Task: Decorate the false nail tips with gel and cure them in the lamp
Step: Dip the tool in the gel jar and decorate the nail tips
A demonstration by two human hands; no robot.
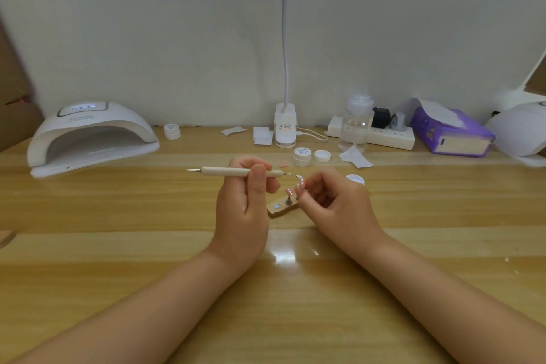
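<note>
My left hand (245,201) grips a wooden dotting tool (230,171) and holds it level above the table, metal tips at both ends. Just right of it, a pink false nail tip (289,192) stands on a small peg in a wooden block (280,210). My right hand (334,201) hovers beside that tip with its fingers loosely curled; I see nothing held between them. An open white gel jar (302,156) and its lid (322,155) sit behind the hands. The white curing lamp (88,139) stands at the far left, its opening facing me.
A clip desk lamp (285,130) stands at the back centre. Beside it are a clear pump bottle (356,124), a power strip (390,136) and a purple tissue pack (452,133). Another gel jar (172,130), paper scraps (263,135) and a white lid (355,179) lie around.
</note>
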